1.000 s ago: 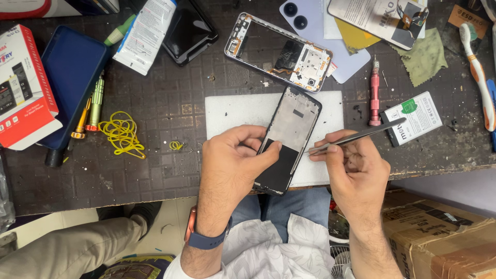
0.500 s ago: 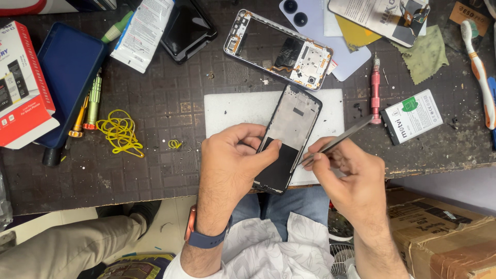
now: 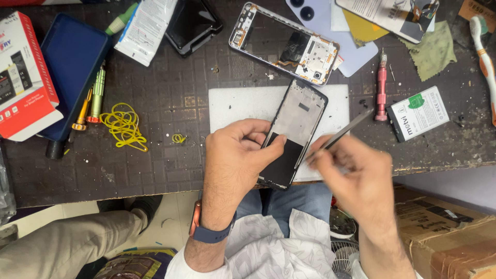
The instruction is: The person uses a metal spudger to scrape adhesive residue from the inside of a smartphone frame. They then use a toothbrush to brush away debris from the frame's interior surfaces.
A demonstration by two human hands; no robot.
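- Since half a second ago, the right hand (image 3: 356,178) has swung its thin grey metal tweezers (image 3: 338,135) inward, so the tip now meets the right edge of the dark rectangular phone frame (image 3: 294,132); the hand is blurred with motion.
- Left hand (image 3: 235,157) has stayed put, thumb and forefinger pinched on the frame's left edge, the other fingers curled beneath it.
- Right fingers are closed round the tweezers' lower end, with the shaft slanting up and away to the right of the fingertips.
- That frame lies tilted on a white rectangular work mat (image 3: 237,103), its upper half pale grey metal, its lower half black, between the two sets of fingertips.
- Beyond the fingers, further up the dark tiled bench (image 3: 165,93), lies a second opened phone with silver rim and exposed circuit board (image 3: 284,44).
- Right of the tweezers' far end stand a red-handled precision screwdriver (image 3: 381,88) and a flat white-labelled phone battery (image 3: 418,112).
- Well left of the left fingers sit a tangle of yellow cord (image 3: 123,124), two small screwdrivers, green and orange (image 3: 92,101), and a dark blue rectangular case (image 3: 70,67).
- A dark blue wristband with orange edge (image 3: 206,232) wraps the left wrist.
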